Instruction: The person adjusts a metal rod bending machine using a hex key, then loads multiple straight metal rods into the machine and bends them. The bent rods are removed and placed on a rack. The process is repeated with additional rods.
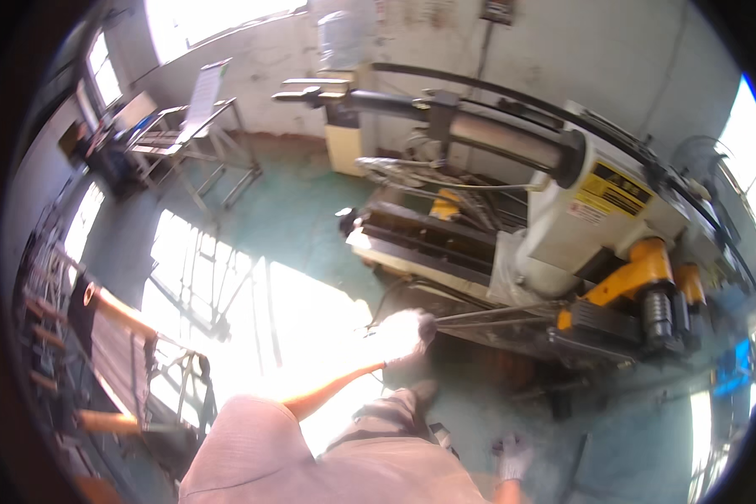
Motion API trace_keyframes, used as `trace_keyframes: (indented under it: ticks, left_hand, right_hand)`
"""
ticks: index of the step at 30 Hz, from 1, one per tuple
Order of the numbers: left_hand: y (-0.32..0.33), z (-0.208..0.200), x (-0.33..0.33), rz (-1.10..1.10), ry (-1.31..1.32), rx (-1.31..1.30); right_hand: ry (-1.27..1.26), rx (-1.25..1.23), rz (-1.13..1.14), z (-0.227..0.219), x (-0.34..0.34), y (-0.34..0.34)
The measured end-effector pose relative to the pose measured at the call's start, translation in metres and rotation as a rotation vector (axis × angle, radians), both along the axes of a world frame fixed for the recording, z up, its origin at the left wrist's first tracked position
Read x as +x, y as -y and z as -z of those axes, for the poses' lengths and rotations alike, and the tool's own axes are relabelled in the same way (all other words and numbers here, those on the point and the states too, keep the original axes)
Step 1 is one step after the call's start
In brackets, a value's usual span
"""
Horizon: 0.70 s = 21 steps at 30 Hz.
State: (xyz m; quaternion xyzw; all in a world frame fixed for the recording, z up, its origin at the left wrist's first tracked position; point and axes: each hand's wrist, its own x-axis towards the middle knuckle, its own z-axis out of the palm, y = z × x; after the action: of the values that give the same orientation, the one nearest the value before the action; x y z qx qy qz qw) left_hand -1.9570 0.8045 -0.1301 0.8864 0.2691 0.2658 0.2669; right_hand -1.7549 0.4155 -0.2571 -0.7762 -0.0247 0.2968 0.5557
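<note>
My left hand [403, 338], in a pale work glove with a dark front part, reaches out near the machine's lower front edge. Its fingers look curled together, but glare and blur hide what they hold, if anything. Just beyond it, long thin rods [500, 316] run toward the machine's yellow arm [620, 281]. A thin dark cable [384, 301] curves beside the glove. Low on the right hangs my right hand [512, 459], also gloved, apart from the machine. How far its fingers are bent is too blurred to make out.
The large pale machine [554, 244] carries a long horizontal roller [504, 139] and a spring-loaded part [657, 315]. On the left stands a rack with copper-coloured rollers [119, 312]. A metal-framed table [176, 143] is farther back, and a water dispenser [343, 147] stands by the wall.
</note>
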Motion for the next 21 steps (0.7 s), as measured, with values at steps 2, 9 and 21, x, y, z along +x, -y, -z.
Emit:
trace_keyframes:
  ticks: [2,9,21]
  left_hand:
    - [0.061,0.042,-0.104,-0.215,-0.185,-0.297]
    - [0.234,0.111,-0.372,-0.939,-0.319,-0.916]
    - [0.317,0.031,-0.775,-1.531,0.102,-0.286]
  right_hand:
    - [0.051,-0.091,-0.209,0.009,0.002,-0.008]
    - [0.132,-0.166,-0.668,0.018,-0.077,-0.084]
    - [0.294,-0.109,-1.437,0.004,-0.51,-0.23]
